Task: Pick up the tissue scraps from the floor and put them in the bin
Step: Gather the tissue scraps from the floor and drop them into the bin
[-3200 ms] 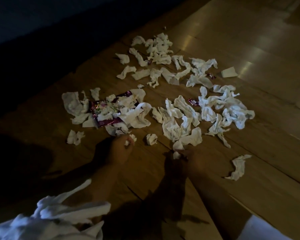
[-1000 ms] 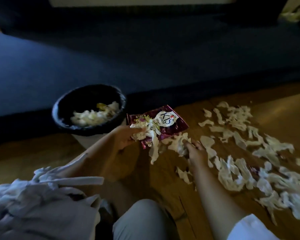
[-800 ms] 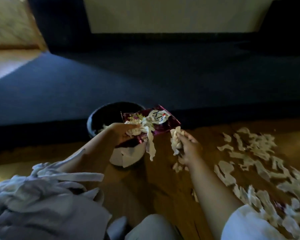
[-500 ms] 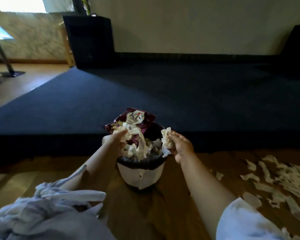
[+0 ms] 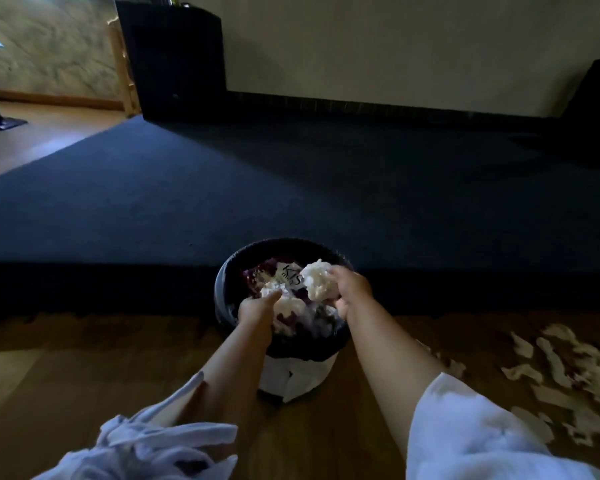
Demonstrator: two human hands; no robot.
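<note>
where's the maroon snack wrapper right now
In the head view, the crumpled maroon foil snack wrapper lies inside the round black-lined bin at centre frame, among white tissue scraps, just beyond the left hand and left of the tissue wad in the right hand.

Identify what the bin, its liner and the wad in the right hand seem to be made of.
Bin: white smooth wall, probably plastic, though dim light leaves it open. Liner: thin glossy black film, folded over the rim, likely plastic. Wad in the right hand: soft, matte, crumpled white tissue paper.
</note>
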